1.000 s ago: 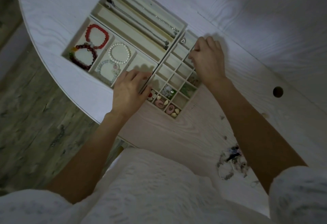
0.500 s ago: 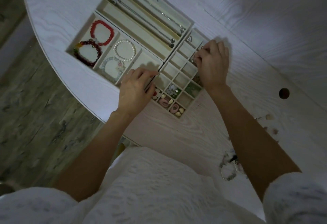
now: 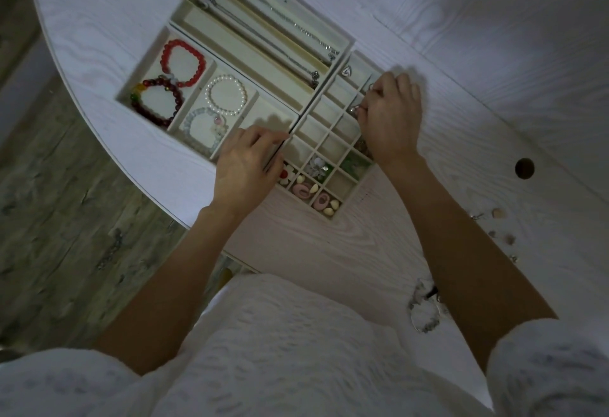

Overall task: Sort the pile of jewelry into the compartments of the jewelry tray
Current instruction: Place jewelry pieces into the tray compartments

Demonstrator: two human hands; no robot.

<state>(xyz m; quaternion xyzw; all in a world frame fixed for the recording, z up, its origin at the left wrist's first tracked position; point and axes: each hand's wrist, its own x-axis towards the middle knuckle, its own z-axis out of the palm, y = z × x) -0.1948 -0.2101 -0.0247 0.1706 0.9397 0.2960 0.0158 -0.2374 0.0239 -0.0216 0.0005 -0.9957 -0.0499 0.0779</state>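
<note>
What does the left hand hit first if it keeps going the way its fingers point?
Likely the divider wall between the bracelet section and the small-compartment grid: the left hand points up and right, fingertips already at that edge. Depth is unclear; it may already be touching.

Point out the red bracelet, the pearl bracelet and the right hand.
red bracelet [image 3: 169, 54]: head view, on its upper left beads.
pearl bracelet [image 3: 244, 93]: head view, on its right-side beads.
right hand [image 3: 393, 120]: head view, on its back.
</note>
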